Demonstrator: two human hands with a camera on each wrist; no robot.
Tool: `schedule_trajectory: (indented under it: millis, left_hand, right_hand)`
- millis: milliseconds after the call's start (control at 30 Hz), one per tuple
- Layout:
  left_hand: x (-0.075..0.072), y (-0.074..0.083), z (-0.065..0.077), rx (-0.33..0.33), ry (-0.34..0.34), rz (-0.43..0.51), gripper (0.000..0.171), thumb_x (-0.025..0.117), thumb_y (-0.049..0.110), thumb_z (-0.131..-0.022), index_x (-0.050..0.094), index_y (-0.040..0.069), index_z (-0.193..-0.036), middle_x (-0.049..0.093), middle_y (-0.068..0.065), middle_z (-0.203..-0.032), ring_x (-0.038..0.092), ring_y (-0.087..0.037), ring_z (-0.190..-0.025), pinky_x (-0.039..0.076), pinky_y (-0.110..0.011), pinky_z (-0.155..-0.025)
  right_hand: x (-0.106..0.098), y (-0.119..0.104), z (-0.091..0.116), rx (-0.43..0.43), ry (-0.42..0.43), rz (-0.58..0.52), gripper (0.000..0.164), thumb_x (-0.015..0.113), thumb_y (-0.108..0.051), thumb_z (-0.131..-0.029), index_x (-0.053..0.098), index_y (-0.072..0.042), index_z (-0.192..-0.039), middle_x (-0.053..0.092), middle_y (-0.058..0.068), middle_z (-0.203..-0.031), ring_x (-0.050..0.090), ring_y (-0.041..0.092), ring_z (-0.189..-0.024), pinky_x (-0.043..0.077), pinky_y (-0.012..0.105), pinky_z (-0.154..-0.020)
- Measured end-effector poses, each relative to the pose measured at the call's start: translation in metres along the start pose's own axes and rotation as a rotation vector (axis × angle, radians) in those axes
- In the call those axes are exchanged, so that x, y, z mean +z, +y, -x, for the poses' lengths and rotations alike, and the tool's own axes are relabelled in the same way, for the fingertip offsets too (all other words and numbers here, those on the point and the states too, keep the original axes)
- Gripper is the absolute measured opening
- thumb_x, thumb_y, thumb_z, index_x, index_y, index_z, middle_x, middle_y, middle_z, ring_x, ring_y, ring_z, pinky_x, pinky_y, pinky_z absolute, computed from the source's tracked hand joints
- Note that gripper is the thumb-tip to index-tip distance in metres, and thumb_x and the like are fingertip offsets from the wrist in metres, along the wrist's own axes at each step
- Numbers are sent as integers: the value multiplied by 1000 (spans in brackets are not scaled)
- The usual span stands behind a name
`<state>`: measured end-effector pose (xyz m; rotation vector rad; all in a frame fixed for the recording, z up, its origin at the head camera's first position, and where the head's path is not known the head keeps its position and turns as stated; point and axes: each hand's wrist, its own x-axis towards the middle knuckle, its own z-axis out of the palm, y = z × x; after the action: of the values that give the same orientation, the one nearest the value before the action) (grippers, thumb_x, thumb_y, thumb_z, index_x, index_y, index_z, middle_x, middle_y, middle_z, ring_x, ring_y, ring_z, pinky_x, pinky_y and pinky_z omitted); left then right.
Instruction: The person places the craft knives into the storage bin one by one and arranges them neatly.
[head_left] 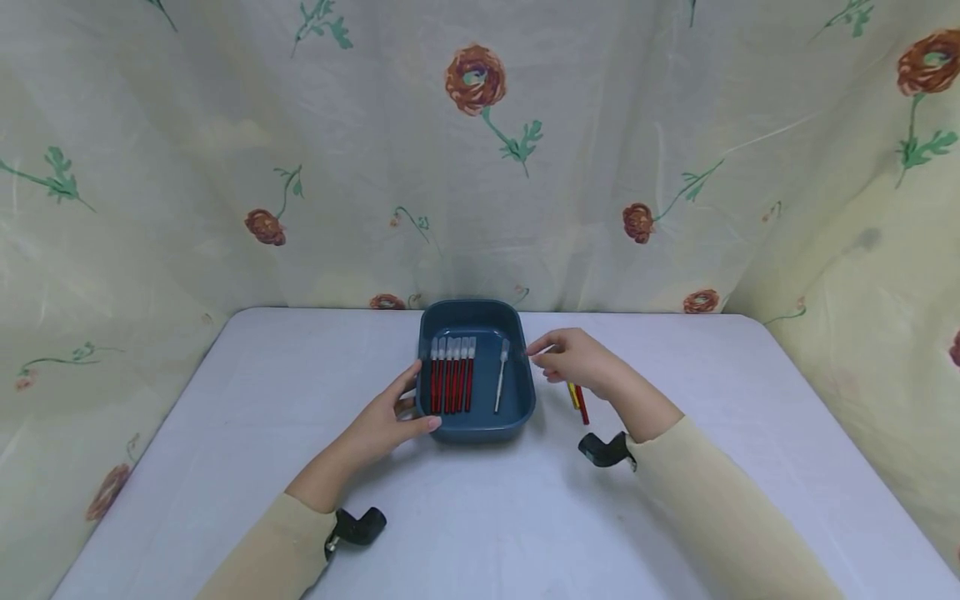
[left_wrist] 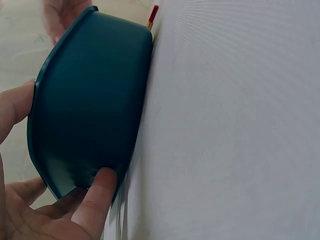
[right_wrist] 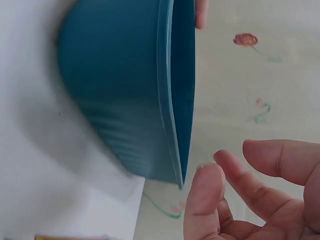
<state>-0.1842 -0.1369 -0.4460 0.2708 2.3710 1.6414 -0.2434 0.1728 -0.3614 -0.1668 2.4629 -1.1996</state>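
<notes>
A blue plastic basin (head_left: pixel 480 432) sits on the table. My left hand (head_left: pixel 386 425) holds its left side, thumb at the near rim and fingers against the outer wall. In the left wrist view, the fingertips (left_wrist: pixel 105 180) press the wall. Inside, on the left, lies a row of several slim red sticks with whitish, translucent tops (head_left: pixel 452 375). Apart from them, to the right, lies a pale, thin dropper-like piece (head_left: pixel 502 375). My right hand (head_left: pixel 577 358) hovers by the right rim, fingers loosely bent and holding nothing. Below it lie a yellow stick (head_left: pixel 573 396) and a red stick (head_left: pixel 582 407), partly hidden.
The white-covered table (head_left: pixel 480 517) reaches back to a flowered curtain (head_left: pixel 360 167), which also hangs along the sides. A small black device is strapped at each wrist, one at the left sleeve (head_left: pixel 360 527) and one at the right sleeve (head_left: pixel 602 450).
</notes>
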Motion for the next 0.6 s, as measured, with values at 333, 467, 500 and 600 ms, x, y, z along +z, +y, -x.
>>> schedule_trajectory:
  millis: [333,467,500,600]
  left_hand:
    - [-2,-2,-1,10,-13,8,97,79,27,-88,17,22,-162,24,-19,-162,33,-43,-144,42,-53,-106]
    - [-3,-2,-1,13,-20,15,97,79,27,-88,17,22,-162,24,-19,-162,33,-42,-144,42,-53,-106]
    - [-3,-2,-1,13,-21,16,96,79,27,-89,17,22,-162,24,-19,-162,33,-42,-144,42,-53,-106]
    - [-3,-2,-1,14,-19,19,96,79,26,-89,17,21,-162,24,-19,-162,33,-42,-144,43,-53,-106]
  right_hand:
    - [-14,28,13,40,21,-29,33,57,-17,-103,60,1,-131,60,25,-125,59,32,-99,56,37,-90]
    - [-14,43,15,57,28,-63,35,56,-14,-103,57,4,-133,61,24,-124,59,32,-105,54,43,-95]
    - [-14,47,15,61,32,-66,35,56,-12,-102,57,4,-133,61,24,-123,60,31,-104,54,43,-94]
    - [-14,58,15,64,46,-60,35,56,-10,-101,57,4,-133,63,22,-118,61,28,-98,55,39,-89]
